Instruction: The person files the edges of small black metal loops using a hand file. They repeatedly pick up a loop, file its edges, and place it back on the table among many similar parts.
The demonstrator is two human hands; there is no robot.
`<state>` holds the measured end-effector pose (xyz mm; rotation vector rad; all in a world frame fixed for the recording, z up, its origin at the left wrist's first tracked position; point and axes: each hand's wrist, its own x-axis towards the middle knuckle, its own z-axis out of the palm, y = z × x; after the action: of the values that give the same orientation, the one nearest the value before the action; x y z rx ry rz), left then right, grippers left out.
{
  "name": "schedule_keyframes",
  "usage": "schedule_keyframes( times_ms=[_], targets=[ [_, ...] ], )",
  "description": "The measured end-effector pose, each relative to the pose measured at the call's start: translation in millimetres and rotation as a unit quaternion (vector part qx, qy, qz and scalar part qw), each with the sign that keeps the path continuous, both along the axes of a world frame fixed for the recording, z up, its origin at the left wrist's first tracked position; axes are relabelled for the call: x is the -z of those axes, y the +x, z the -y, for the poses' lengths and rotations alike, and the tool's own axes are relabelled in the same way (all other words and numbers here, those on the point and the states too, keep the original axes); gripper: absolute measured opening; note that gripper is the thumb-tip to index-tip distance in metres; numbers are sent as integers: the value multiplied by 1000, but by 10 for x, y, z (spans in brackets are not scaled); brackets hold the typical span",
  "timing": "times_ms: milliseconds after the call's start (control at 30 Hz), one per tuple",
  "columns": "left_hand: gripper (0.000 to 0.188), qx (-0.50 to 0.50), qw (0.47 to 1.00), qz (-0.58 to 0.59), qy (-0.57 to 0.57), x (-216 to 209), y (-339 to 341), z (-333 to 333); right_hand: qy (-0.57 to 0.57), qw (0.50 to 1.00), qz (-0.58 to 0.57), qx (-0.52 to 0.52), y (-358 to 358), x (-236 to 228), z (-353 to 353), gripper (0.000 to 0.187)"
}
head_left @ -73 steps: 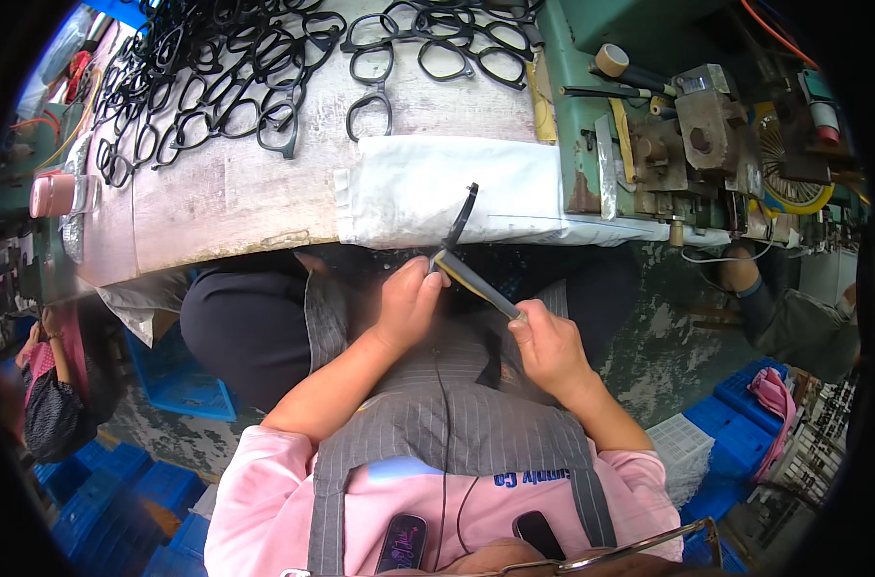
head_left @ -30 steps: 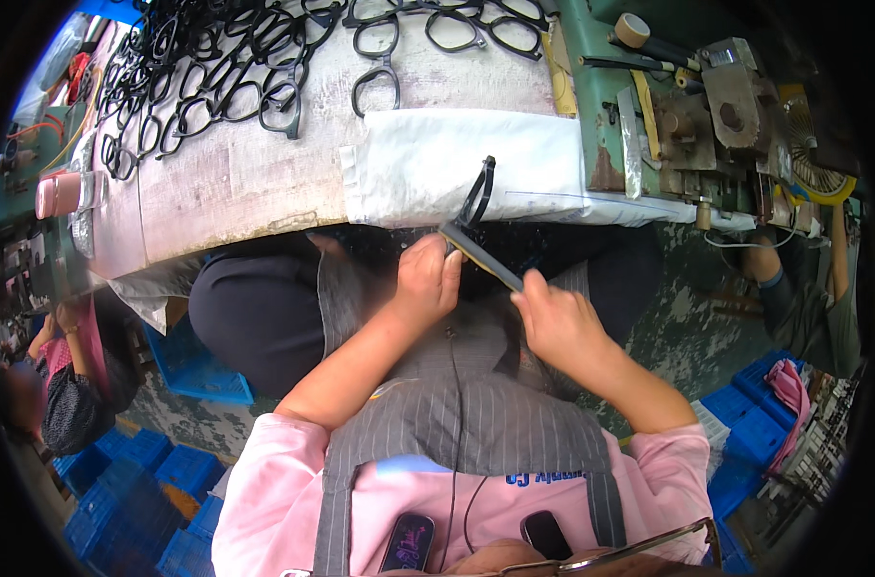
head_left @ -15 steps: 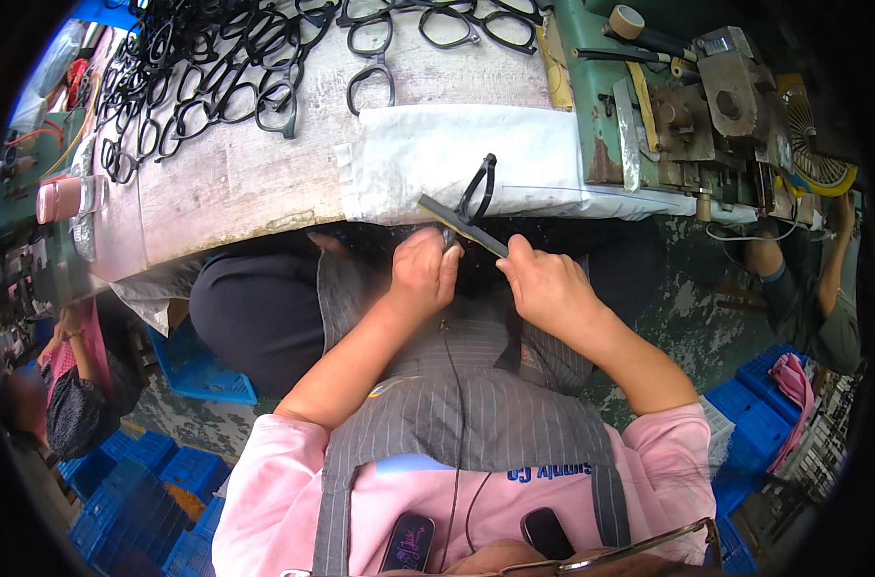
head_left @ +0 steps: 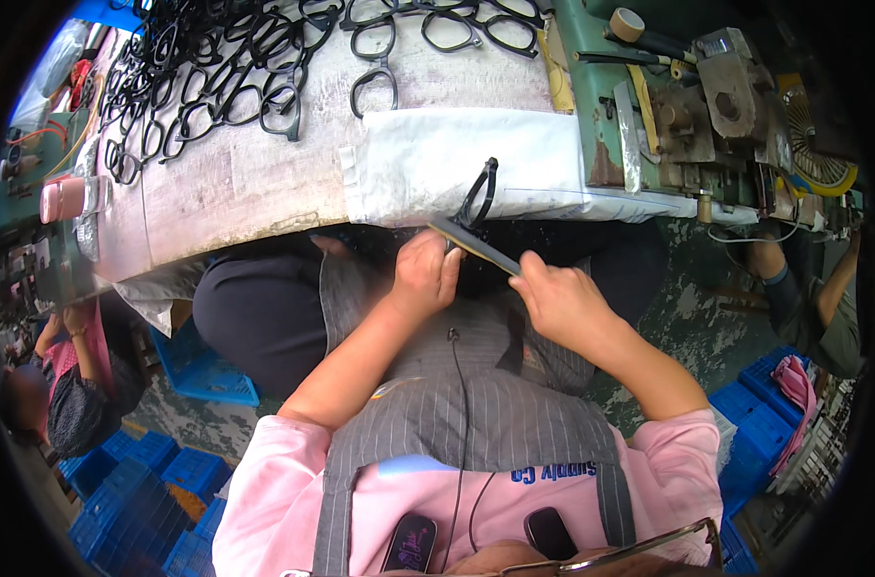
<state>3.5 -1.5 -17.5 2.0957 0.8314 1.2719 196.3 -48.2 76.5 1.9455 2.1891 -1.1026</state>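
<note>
My left hand (head_left: pixel 424 271) is closed at the table's front edge, pinching a black eyeglass frame (head_left: pixel 488 183). One rim of that frame stands up over the white cloth (head_left: pixel 543 154); the rest is hidden by my fingers and the stick. In my right hand (head_left: pixel 564 300) is a flat grey sanding stick (head_left: pixel 478 248) with a yellowish edge. The stick slants from my right fingers up across the lower part of the frame, its far end close to my left knuckles. Whether it touches the frame, I cannot tell.
Many black eyeglass frames (head_left: pixel 236 87) lie heaped at the table's far left. At the right stands a green bench (head_left: pixel 601 125) with a metal fixture (head_left: pixel 736 96) and a tape roll (head_left: pixel 627 23). Blue crates (head_left: pixel 130 510) are on the floor. Other people sit at both sides.
My right hand and the sanding stick have shifted a little right and down along the frame. My left hand and the eyeglass frame have hardly moved.
</note>
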Motion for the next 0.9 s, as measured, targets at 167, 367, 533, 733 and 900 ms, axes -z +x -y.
schedule_keyframes(
  times_ms=[167, 367, 533, 733, 900],
  targets=[
    [9, 3, 1000, 3, -13, -12, -8, 0, 125, 990, -60, 2, 6, 66, -56, 24],
    [8, 11, 1000, 5, -26, -19, -21, -15, 34, 999, -14, -13, 67, -28, -67, 23],
    [8, -1, 1000, -3, -27, -11, -18, 6, 115, 992, -51, -18, 39, 67, -149, 23],
    [10, 2, 999, 13, -39, 2, -23, -4, 121, 988, -90, -8, 191, 120, -9, 22],
    [11, 12, 999, 11, -32, 50, -29, -1, 128, 985, -113, 38, 443, -69, 345, 22]
  ],
)
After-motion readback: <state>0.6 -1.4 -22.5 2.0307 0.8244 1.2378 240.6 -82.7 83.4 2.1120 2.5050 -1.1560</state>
